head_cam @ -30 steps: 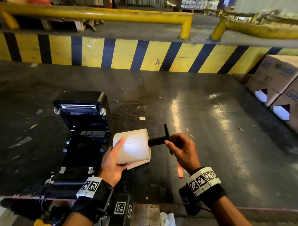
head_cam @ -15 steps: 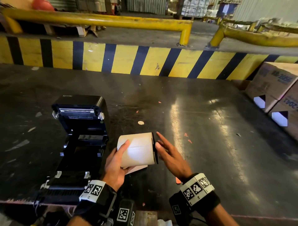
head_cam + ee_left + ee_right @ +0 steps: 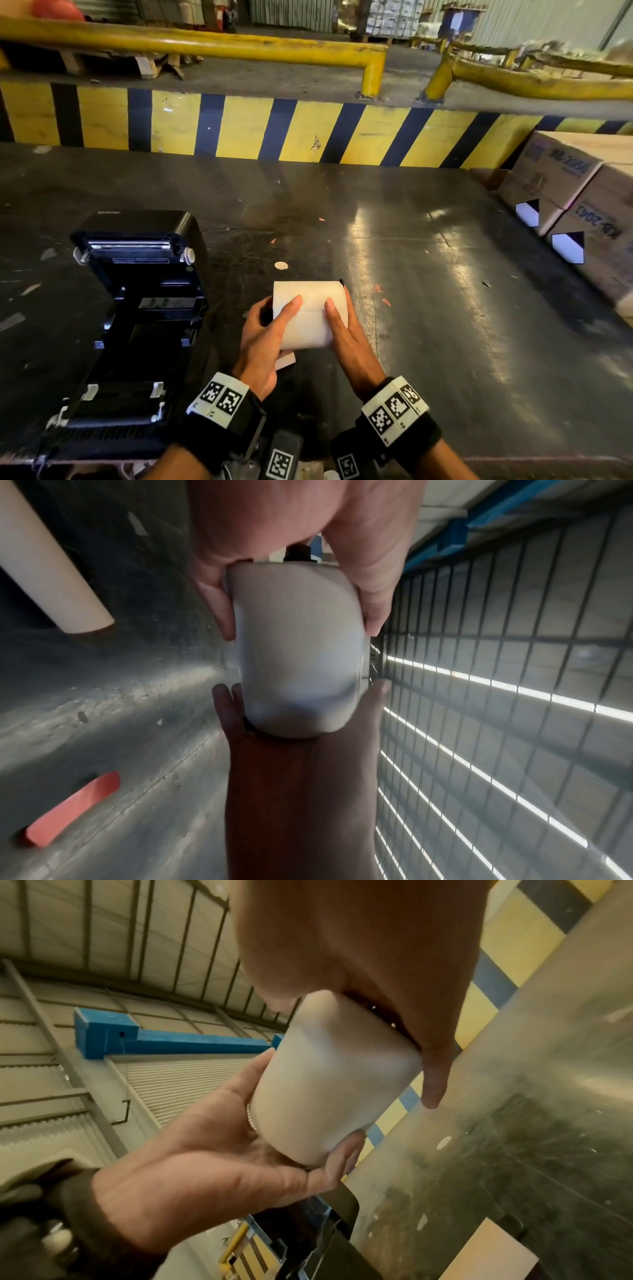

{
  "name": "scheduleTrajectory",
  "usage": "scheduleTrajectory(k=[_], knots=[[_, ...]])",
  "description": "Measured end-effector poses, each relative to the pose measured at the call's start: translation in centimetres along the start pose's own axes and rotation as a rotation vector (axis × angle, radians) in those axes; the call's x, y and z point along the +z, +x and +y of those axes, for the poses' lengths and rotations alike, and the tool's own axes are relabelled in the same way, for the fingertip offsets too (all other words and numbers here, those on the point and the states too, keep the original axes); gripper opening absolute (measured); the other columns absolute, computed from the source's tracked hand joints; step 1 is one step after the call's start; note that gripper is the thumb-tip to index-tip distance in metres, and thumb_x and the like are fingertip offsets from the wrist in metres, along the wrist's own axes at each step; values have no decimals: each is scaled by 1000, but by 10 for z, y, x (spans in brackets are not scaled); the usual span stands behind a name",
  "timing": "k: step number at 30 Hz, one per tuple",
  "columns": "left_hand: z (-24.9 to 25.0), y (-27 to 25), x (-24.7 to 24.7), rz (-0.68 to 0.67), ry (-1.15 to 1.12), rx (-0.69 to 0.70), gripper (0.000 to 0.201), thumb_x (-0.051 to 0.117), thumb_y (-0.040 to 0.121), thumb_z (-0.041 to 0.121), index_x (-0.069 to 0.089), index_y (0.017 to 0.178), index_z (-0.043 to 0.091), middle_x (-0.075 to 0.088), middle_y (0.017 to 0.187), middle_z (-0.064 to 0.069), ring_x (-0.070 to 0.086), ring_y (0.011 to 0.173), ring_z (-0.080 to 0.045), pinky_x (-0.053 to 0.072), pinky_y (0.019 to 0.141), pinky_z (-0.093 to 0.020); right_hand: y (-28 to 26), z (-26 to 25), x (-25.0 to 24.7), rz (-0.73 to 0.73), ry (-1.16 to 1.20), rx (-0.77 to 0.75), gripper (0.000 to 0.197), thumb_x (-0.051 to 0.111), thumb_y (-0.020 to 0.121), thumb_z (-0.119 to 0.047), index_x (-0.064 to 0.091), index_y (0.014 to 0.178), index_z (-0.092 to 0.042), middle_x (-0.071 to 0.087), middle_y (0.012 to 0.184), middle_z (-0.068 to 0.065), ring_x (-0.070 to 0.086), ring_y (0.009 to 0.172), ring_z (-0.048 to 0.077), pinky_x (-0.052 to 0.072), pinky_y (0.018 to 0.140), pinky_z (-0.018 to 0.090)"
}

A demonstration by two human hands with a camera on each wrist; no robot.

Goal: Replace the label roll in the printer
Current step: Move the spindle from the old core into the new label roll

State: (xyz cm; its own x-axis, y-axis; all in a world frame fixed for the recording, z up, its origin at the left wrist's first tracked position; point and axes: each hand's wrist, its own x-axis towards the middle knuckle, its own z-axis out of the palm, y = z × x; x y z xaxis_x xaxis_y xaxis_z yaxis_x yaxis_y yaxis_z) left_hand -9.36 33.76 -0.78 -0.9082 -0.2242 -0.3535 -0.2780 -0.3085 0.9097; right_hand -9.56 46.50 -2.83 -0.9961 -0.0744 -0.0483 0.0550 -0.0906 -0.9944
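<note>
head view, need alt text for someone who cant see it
Both hands, left hand and right hand, hold a white label roll above a dark floor. An open black printer sits to the left, with cardboard boxes at far right.

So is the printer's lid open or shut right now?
Open: the printer has its lid tilted back, baring an empty bay; both hands hold the label roll outside.

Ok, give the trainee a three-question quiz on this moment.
1. True or false: the printer lid is shut.
2. Which hands grip the roll? A) left only B) right only C) both
3. Fill in: the printer stands to the ___ of the roll.

Key: 1 false, the lid is open. 2 C, left hand and right hand each hold one end. 3 left.
</note>
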Motion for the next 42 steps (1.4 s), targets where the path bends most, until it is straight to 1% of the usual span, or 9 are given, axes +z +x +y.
scheduleTrajectory(k=[3,7,10,12,17,21,26,34,42], knots=[[2,6,3,-80,102,-7,56,72,73,40,51,123,24,63,117,-6,64,102,-22,56,68,-35,3,-3,-5,94,93,15,35,55,81,-54,51,115,-45,62,123,-3,62,112,18,51,96,48],[6,30,-9,-185,187,-72,38,48,89,50,64,105,20,70,100,-8,66,94,-24,53,76,-37,10,-3,-22,197,197,130,53,57,79,-60,58,120,-28,69,115,5,67,104,22,51,93,56],[-15,64,-25,-51,487,30,15,57,90,22,64,77,22,68,87,-11,65,92,-31,49,74,-35,18,1,-37,199,258,181,43,49,86,-54,57,117,-26,70,108,7,68,96,23,54,89,53],[-40,91,-36,3,821,99,26,61,83,7,61,67,26,68,89,-10,65,97,-33,51,83,-37,21,3,-45,181,274,190,29,41,93,-47,54,113,-31,67,106,7,66,97,25,53,87,52],[-60,122,-47,-29,1394,195,30,60,83,16,61,113,19,60,127,-10,56,118,-30,46,97,-38,27,7,-55,173,268,205,27,36,94,-48,53,111,-35,67,106,4,66,98,25,53,88,52],[-58,141,-43,-210,1663,159,36,66,79,16,55,113,17,52,129,-7,47,125,-28,40,102,-39,29,9,-57,177,267,220,35,41,89,-52,55,115,-32,69,109,6,66,101,27,52,89,53],[-48,156,-43,-318,1728,86,35,74,69,19,48,93,21,50,121,-6,50,117,-26,41,92,-36,30,13,-60,153,280,217,29,42,87,-52,56,109,-39,69,108,5,67,101,26,56,84,50],[-48,158,-49,-500,1761,107,46,78,65,19,45,96,19,51,120,-5,51,112,-25,42,82,-35,38,16,-56,151,260,225,30,45,83,-55,57,106,-39,69,111,6,67,103,27,56,84,50],[-49,155,-60,-449,1643,79,39,79,67,20,53,96,16,48,95,-1,59,99,-28,46,79,-34,37,24,-43,161,251,224,34,44,91,-47,56,117,-29,73,102,4,72,89,19,59,69,38]])
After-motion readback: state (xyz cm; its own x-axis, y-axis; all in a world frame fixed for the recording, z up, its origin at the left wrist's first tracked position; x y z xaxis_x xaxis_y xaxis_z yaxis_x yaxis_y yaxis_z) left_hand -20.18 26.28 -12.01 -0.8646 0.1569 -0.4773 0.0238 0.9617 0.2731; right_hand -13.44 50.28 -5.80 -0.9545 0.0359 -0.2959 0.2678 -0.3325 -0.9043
